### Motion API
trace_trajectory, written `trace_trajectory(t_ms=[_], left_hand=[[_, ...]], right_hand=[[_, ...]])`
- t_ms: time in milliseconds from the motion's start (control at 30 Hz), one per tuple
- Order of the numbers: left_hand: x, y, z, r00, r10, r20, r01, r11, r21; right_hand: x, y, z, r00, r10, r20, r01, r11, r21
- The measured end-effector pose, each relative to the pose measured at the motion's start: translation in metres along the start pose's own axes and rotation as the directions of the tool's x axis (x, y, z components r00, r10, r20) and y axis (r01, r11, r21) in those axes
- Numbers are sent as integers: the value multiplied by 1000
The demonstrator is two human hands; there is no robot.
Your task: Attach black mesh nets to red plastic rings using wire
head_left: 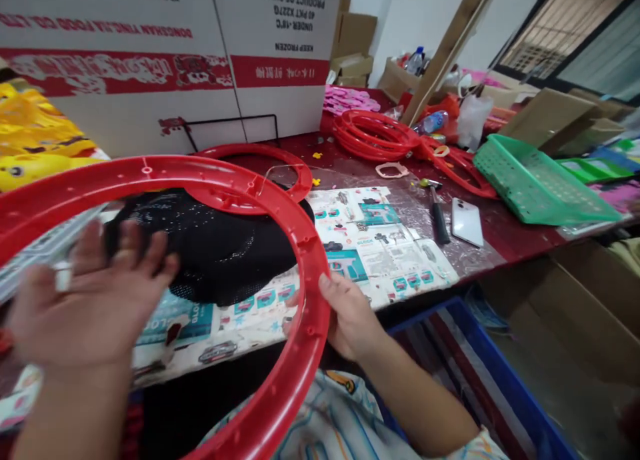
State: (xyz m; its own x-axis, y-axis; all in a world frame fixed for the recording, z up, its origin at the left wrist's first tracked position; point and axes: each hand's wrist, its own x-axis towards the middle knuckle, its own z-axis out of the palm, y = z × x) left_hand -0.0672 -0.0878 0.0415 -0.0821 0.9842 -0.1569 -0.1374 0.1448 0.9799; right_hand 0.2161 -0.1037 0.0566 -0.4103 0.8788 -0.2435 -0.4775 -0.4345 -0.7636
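Observation:
A large red plastic ring (311,267), with small pegs and holes along its face, is held up close to me and runs past the left edge of the view. My right hand (350,313) grips its right side, thumb on the face and fingers behind. My left hand (100,293) is raised inside the ring's outline, palm up with fingers spread, slightly blurred and holding nothing. Beyond the ring, black mesh fabric (225,247) lies on a printed cardboard sheet (400,253). Another red ring (300,173) rests on the table behind the mesh.
A big white carton (150,33) stands at the back. Several red rings (375,133) are stacked near a green basket (530,180). A black-handled hammer (439,217) lies beside a white phone (467,221). Yellow plastic pieces (40,133) are at left, a blue crate (500,380) below.

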Motion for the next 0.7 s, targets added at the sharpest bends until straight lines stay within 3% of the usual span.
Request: trace_trajectory(t_ms=[33,100,133,200,367,467,533,633,700], left_hand=[[1,8,20,996,88,-23,-91,969,-230],[6,21,58,987,151,50,-111,880,-463],[10,24,74,977,215,-1,-187,848,-497],[16,26,92,972,237,-5,-206,834,-513],[17,10,90,965,154,211,3,802,-597],[10,0,89,942,158,295,90,730,-678],[5,-3,92,931,133,341,155,701,-696],[0,-4,96,911,41,409,278,672,-686],[-2,-2,96,897,-23,441,345,660,-667]], right_hand=[[-2,10,4,999,24,24,-24,999,39],[-8,29,13,996,62,57,-67,995,76],[-12,38,16,995,78,68,-83,993,78],[-22,51,21,991,108,77,-112,992,54],[-32,63,14,989,112,99,-99,986,-133],[-12,45,-1,994,-102,25,105,958,-269],[11,26,-11,971,-238,-11,217,905,-365],[43,-4,-18,935,-333,118,343,776,-529],[56,-21,-18,899,-334,282,437,671,-599]])
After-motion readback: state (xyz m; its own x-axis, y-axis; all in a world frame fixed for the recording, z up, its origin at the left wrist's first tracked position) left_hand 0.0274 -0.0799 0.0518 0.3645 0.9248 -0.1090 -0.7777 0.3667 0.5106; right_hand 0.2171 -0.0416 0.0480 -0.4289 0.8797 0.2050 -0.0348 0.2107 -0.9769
